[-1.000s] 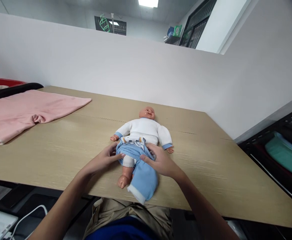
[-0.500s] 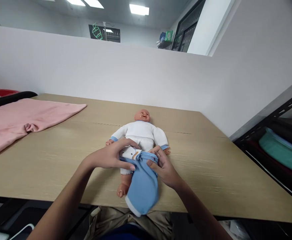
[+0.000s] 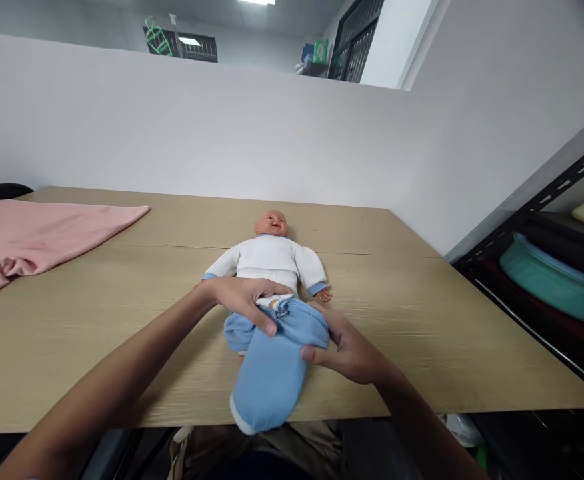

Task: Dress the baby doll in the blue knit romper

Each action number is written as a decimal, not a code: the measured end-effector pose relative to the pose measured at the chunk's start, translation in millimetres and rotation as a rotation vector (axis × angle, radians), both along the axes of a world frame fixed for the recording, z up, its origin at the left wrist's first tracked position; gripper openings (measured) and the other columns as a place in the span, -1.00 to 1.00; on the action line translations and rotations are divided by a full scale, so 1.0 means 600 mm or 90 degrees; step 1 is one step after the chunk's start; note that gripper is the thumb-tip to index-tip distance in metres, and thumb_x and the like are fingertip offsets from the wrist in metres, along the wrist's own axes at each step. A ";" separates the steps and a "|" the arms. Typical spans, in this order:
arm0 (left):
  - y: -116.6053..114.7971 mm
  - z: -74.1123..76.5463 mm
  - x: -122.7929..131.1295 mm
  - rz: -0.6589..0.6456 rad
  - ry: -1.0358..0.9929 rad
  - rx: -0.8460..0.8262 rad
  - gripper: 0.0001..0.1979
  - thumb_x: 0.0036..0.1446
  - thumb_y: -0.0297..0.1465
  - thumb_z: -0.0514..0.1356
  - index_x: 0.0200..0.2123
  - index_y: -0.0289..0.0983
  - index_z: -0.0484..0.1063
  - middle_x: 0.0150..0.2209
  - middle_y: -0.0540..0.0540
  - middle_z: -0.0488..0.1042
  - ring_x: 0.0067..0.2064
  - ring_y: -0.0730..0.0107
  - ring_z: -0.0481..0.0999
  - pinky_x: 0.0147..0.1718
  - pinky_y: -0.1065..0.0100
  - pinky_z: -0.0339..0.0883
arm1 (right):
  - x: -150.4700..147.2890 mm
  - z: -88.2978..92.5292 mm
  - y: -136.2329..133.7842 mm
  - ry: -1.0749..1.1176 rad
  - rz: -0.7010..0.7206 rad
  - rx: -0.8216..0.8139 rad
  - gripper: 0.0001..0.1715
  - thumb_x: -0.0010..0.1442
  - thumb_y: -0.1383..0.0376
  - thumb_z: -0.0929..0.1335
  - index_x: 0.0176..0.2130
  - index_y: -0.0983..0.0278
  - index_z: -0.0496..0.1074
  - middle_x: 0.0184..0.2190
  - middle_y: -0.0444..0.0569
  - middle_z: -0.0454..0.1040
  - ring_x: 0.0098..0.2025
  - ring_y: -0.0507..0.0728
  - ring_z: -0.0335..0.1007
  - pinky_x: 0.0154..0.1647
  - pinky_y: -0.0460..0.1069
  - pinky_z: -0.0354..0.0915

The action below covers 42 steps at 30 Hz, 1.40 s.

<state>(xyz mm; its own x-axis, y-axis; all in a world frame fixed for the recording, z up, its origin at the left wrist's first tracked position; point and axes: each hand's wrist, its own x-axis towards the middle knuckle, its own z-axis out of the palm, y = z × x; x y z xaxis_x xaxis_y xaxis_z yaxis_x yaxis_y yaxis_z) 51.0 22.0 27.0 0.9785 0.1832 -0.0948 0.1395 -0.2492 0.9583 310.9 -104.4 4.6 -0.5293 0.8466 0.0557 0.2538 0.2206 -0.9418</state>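
Observation:
A baby doll [image 3: 272, 252] lies on its back on the wooden table, dressed in a white top with blue cuffs. Over its lower body is a blue baby garment [image 3: 272, 373] with a white edge, partly bunched, one long part hanging toward me past the table edge. My left hand [image 3: 247, 300] grips the garment's upper left, thumb on top near a white printed patch [image 3: 273, 302]. On the other side, my right hand [image 3: 347, 347] holds the bunched fabric between thumb and fingers. The doll's legs are mostly hidden under the cloth.
A pink cloth [image 3: 47, 230] is spread at the table's left, with a black rounded object [image 3: 2, 192] behind it. A white wall [image 3: 222, 133] stands behind the table [image 3: 397, 320]. At right, a black rack [image 3: 532, 213] holds a teal item [image 3: 552, 280].
The garment has spread wider across the doll's lower body, with a bunched blue part now at left covering the leg that showed before. My hands stay on it. The camera view has shifted slightly.

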 end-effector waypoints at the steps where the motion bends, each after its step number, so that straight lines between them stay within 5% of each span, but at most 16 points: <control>1: 0.002 -0.003 0.003 -0.025 0.007 -0.019 -0.38 -0.01 -0.16 0.61 0.06 -0.21 0.51 -0.07 -0.03 0.59 -0.05 0.20 0.56 -0.09 0.36 0.46 | -0.001 -0.005 -0.002 0.036 -0.032 0.029 -0.47 0.34 -0.09 0.47 0.11 0.20 0.54 -0.04 -0.01 0.55 0.01 0.23 0.47 0.12 0.10 0.41; 3: 0.007 -0.010 0.007 -0.070 0.040 -0.044 -0.34 -0.08 -0.18 0.63 0.07 -0.21 0.55 -0.01 -0.07 0.64 0.01 0.10 0.60 -0.01 0.28 0.51 | -0.003 -0.018 -0.002 0.077 -0.092 0.032 -0.51 0.41 -0.12 0.39 0.04 0.19 0.56 -0.11 -0.01 0.53 -0.03 0.22 0.45 0.09 0.10 0.42; 6: 0.015 -0.024 0.008 -0.082 0.053 -0.061 -0.54 0.06 -0.15 0.57 -0.07 -0.23 0.58 -0.12 -0.07 0.64 -0.07 0.14 0.61 -0.03 0.27 0.52 | -0.001 -0.033 0.001 0.076 -0.126 -0.055 -0.47 0.43 -0.16 0.36 0.02 0.19 0.55 -0.14 -0.01 0.53 -0.08 0.20 0.44 0.03 0.07 0.42; 11: 0.016 -0.033 0.009 0.021 -0.060 -0.050 -0.70 0.28 -0.18 0.42 -0.14 -0.22 0.45 -0.22 0.02 0.46 -0.14 0.31 0.49 -0.07 0.38 0.41 | 0.004 -0.024 -0.007 0.065 0.059 -0.178 -0.44 0.20 -0.17 0.54 -0.21 0.26 0.55 -0.35 -0.13 0.42 -0.33 0.09 0.31 -0.24 -0.02 0.34; 14: 0.012 -0.033 0.009 0.035 -0.022 -0.053 -0.73 0.35 -0.16 0.36 -0.11 -0.22 0.47 -0.20 0.01 0.47 -0.11 0.32 0.50 -0.04 0.39 0.39 | 0.003 -0.022 -0.018 0.078 0.038 -0.121 -0.56 0.17 -0.03 0.60 -0.35 0.25 0.53 -0.35 -0.13 0.44 -0.32 0.09 0.34 -0.18 -0.01 0.37; 17: 0.010 -0.043 0.007 -0.019 -0.031 -0.150 -0.56 0.28 -0.04 0.40 0.04 -0.22 0.54 -0.06 -0.05 0.59 -0.04 0.25 0.57 0.00 0.35 0.45 | 0.004 -0.039 -0.025 0.152 -0.066 -0.139 -0.56 0.28 -0.09 0.52 -0.10 0.20 0.63 -0.22 -0.04 0.59 -0.21 0.16 0.48 -0.10 0.03 0.44; 20: 0.011 -0.059 0.001 -0.085 -0.047 -0.247 -0.36 -0.03 -0.04 0.59 0.03 -0.25 0.58 -0.10 -0.06 0.67 -0.11 0.21 0.63 -0.10 0.33 0.53 | 0.002 -0.052 -0.023 0.171 -0.120 -0.192 -0.39 0.31 -0.15 0.48 0.14 0.17 0.61 -0.01 0.03 0.66 0.00 0.24 0.56 0.08 0.09 0.47; 23: 0.012 -0.066 -0.005 -0.092 -0.032 -0.223 -0.51 0.00 -0.13 0.60 -0.10 -0.26 0.62 -0.16 -0.05 0.70 -0.15 0.23 0.64 -0.10 0.34 0.55 | -0.005 -0.041 -0.023 0.118 -0.122 -0.190 -0.38 0.36 -0.12 0.46 0.23 0.16 0.55 0.11 0.03 0.64 0.17 0.28 0.52 0.26 0.14 0.41; 27: 0.005 -0.056 -0.005 0.025 -0.063 -0.167 -0.55 0.26 0.00 0.41 0.00 -0.21 0.61 0.00 -0.07 0.68 0.05 0.21 0.62 0.14 0.25 0.47 | -0.011 -0.016 -0.040 0.002 -0.101 -0.177 -0.48 0.37 -0.11 0.43 0.07 0.18 0.61 -0.03 -0.01 0.64 0.03 0.27 0.55 0.11 0.12 0.48; 30: -0.009 -0.042 0.006 0.042 -0.048 -0.116 -0.58 0.38 0.00 0.30 0.06 -0.19 0.60 0.07 -0.10 0.66 0.16 0.17 0.58 0.23 0.20 0.40 | -0.014 -0.019 -0.053 -0.032 -0.084 -0.179 -0.45 0.18 -0.11 0.57 -0.02 0.20 0.64 -0.15 -0.01 0.65 -0.09 0.29 0.56 0.00 0.14 0.51; 34: -0.021 -0.036 0.016 0.033 -0.062 -0.034 -0.62 0.46 -0.09 0.24 0.10 -0.23 0.57 0.10 -0.15 0.64 0.14 0.14 0.57 0.18 0.22 0.41 | -0.025 -0.038 -0.053 0.091 -0.219 -0.134 -0.44 0.16 -0.06 0.61 0.02 0.18 0.64 -0.18 -0.01 0.68 -0.13 0.27 0.60 0.00 0.15 0.53; 38: -0.012 -0.051 0.007 -0.016 -0.069 -0.129 -0.52 0.26 0.03 0.40 -0.07 -0.29 0.61 -0.14 -0.12 0.67 -0.14 0.21 0.61 -0.07 0.27 0.49 | -0.034 -0.041 -0.048 0.153 -0.199 -0.132 -0.37 0.31 -0.13 0.49 0.21 0.11 0.57 0.10 0.02 0.66 0.13 0.28 0.58 0.26 0.18 0.45; 42: -0.008 -0.061 0.000 -0.049 -0.088 -0.244 -0.37 0.01 -0.12 0.60 0.09 -0.25 0.59 -0.04 -0.12 0.70 0.03 0.10 0.65 0.09 0.21 0.51 | -0.037 -0.041 -0.054 0.099 -0.182 -0.211 -0.29 0.36 -0.22 0.41 0.27 0.13 0.51 0.13 0.05 0.63 0.17 0.29 0.55 0.27 0.21 0.44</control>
